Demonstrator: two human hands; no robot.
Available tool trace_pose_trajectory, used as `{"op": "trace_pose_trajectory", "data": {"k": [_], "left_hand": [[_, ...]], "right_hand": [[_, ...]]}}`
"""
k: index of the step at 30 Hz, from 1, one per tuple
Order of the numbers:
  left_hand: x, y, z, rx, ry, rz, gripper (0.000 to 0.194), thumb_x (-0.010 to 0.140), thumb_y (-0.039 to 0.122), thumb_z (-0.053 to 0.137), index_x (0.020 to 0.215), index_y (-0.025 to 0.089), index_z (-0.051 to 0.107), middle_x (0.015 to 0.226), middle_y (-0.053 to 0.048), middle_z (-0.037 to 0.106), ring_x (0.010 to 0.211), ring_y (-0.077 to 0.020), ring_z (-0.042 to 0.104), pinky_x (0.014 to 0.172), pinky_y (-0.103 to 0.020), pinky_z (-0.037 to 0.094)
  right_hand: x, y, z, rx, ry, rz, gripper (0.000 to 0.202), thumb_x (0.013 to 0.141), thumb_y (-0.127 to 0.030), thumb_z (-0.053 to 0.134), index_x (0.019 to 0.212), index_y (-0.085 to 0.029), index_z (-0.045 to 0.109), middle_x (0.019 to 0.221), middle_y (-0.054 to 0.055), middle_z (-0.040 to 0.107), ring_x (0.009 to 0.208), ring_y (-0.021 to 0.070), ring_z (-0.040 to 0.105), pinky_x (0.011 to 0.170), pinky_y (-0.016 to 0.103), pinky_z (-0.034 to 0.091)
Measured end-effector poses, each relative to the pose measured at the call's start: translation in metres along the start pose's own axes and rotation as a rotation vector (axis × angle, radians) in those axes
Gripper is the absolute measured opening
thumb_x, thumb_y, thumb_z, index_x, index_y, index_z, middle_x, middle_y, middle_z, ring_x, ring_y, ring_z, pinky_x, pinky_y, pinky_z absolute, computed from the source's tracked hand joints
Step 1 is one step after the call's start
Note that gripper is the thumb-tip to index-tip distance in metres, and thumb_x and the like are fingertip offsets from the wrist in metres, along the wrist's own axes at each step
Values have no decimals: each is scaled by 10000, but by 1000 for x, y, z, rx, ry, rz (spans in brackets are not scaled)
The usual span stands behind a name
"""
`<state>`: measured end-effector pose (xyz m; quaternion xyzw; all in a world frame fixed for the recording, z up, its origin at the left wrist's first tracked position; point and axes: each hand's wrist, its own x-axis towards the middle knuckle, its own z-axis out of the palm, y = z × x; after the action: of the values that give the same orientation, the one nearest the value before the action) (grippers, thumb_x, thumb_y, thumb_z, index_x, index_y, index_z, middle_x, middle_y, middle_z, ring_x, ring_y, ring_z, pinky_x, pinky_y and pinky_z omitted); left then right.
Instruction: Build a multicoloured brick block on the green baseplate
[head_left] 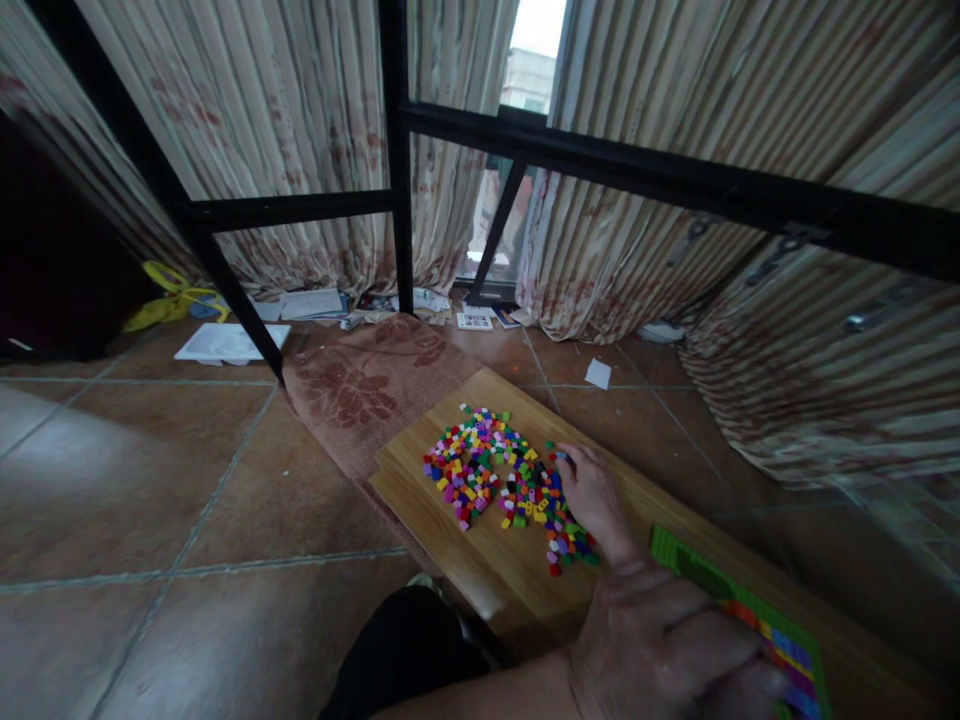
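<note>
Evidently, the green studded plastic baseplate (690, 563) is part-filled, small multicoloured plastic bricks (538, 512) remain loose, the fingers' hold unclear in left hand (660, 645) and right hand (596, 492).

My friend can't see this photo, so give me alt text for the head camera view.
A person's right hand is at the edge of scattered colorful bricks on a wooden surface. The left hand, closer to the camera, partly hides a green baseplate bearing colored rows. Behind are a black frame and curtains.
</note>
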<state>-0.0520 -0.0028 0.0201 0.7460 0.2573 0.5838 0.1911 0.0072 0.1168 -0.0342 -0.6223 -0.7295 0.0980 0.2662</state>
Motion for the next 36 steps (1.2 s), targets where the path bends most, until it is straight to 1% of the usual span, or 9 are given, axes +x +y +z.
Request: {"op": "trace_pose_trajectory", "data": {"k": [4,8,13,18,22,26,29,32,36], "left_hand": [[-3,-4,10,-7,-78,-39,379,884,465,518,657,181,627,523,-11,602,504,-117,567,620,-292,505],[-4,-7,19,-18,-162,-72,333,891,449,530,655,252,659,544,2,636,519,-134,597,658,-326,546],[-3,-10,20,-2,-131,-138,352,888,460,536,627,259,661,546,-5,644,527,-145,612,648,-336,557],[6,-8,7,41,-176,-179,399,903,473,511,623,232,662,512,-3,613,512,-124,589,631,-301,537],[12,-5,-2,29,-124,-204,436,923,452,486,616,200,664,503,-3,596,520,-112,583,617,-273,509],[10,-7,-1,-14,-48,-202,410,905,443,519,601,192,630,534,-4,618,567,-123,605,658,-295,504],[8,-9,-3,-67,41,-168,382,892,434,523,618,179,597,567,-10,629,583,-123,606,657,-297,493],[12,-8,-17,-122,128,-194,298,905,356,462,731,167,613,625,-32,632,624,-134,598,637,-293,479],[25,-10,-40,-258,254,-491,196,903,261,461,878,157,625,768,-46,633,716,-134,586,666,-266,480]], "right_hand": [[-8,-8,0,116,-91,-31,304,903,-287,402,1015,-202,671,1064,77,688,998,209,631,921,369,477],[16,-19,5,83,-48,24,313,901,-282,405,1043,-189,668,1058,87,693,958,210,647,872,353,493],[57,-30,28,-6,-46,13,282,858,-223,464,1026,-150,678,1057,136,686,1034,253,616,931,376,448],[69,-38,42,-4,-88,-14,258,863,-209,475,1023,-197,677,984,87,710,903,212,658,826,319,480],[83,-41,51,-1,-124,-54,229,825,-177,534,989,-193,692,981,84,687,872,190,649,841,307,471],[91,-44,53,11,-149,-82,168,777,-141,580,858,-210,708,928,57,672,855,171,631,842,290,462],[84,-46,44,36,-128,-65,157,795,-153,560,857,-200,696,908,63,681,841,175,636,836,300,469],[61,-41,23,103,-83,-22,201,850,-219,507,958,-195,674,928,64,699,841,177,652,806,306,494],[9,-26,-24,457,-14,127,283,844,-370,546,1046,-199,645,937,52,710,812,184,662,741,316,522]]}}
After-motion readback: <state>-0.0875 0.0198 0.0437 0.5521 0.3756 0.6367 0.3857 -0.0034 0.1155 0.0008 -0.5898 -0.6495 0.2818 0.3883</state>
